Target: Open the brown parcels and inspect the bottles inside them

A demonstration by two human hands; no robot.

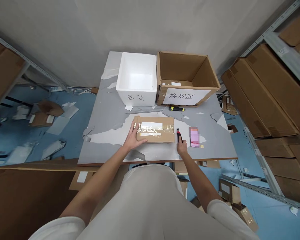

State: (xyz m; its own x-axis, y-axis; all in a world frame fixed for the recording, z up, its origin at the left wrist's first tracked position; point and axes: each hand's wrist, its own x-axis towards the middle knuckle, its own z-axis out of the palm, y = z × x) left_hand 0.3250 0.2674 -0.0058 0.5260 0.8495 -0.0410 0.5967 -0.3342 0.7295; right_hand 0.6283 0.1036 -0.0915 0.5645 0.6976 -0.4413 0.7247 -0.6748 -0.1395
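A taped cardboard box [155,137] with a white label lies flat on the table in front of me. My left hand [134,136] grips its left end, the thumb along the near edge and the fingers at the far corner. In my right hand [182,146] is a red and black utility knife [179,133], pointing away from me just off the box's right end. A phone [194,136] with a pink, blurred screen lies right of that hand. Beyond the box rests a second utility knife [177,109], yellow and black.
At the table's back stand a white foam box [137,95] and an open carton [187,97], both with handwritten characters. The grey table covering [102,113] is torn. Shelves with cartons [265,90] flank the right side. Scraps and packaging [45,113] litter the blue floor.
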